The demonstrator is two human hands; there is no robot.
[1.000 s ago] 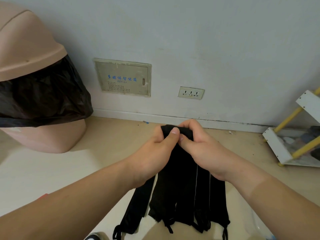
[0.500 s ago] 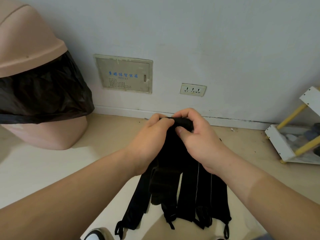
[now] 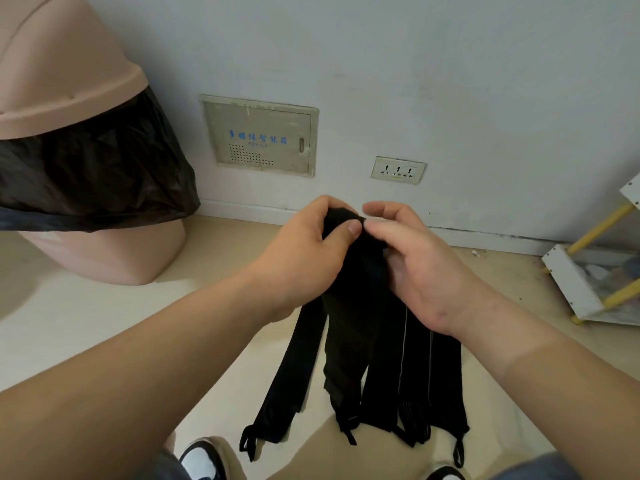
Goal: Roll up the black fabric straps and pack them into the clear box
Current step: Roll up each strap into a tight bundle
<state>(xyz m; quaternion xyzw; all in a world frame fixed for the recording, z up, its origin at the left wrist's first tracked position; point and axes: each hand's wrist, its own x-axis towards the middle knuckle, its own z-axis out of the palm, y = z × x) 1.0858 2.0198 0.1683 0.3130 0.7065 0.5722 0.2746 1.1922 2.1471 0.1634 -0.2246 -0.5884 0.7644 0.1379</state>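
Observation:
Several black fabric straps (image 3: 384, 368) hang as a bundle in front of me, their loose ends with small loops dangling near the floor. My left hand (image 3: 304, 258) grips the top of the bundle, thumb pressed on the rolled upper end (image 3: 341, 216). My right hand (image 3: 415, 261) holds the same upper end from the right, thumb and forefinger pinching at the fold, the other fingers curled behind the fabric. The clear box is not in view.
A pink lidded bin (image 3: 69, 161) with a black liner stands at the left by the wall. A white and yellow rack (image 3: 595, 271) sits at the right. A wall panel (image 3: 259, 136) and socket (image 3: 398, 169) are behind. My shoes (image 3: 204, 459) show at the bottom.
Both hands have worked the top of the bundle, rolling it a little. The right forefinger has lifted off the top and the straps hang slightly higher.

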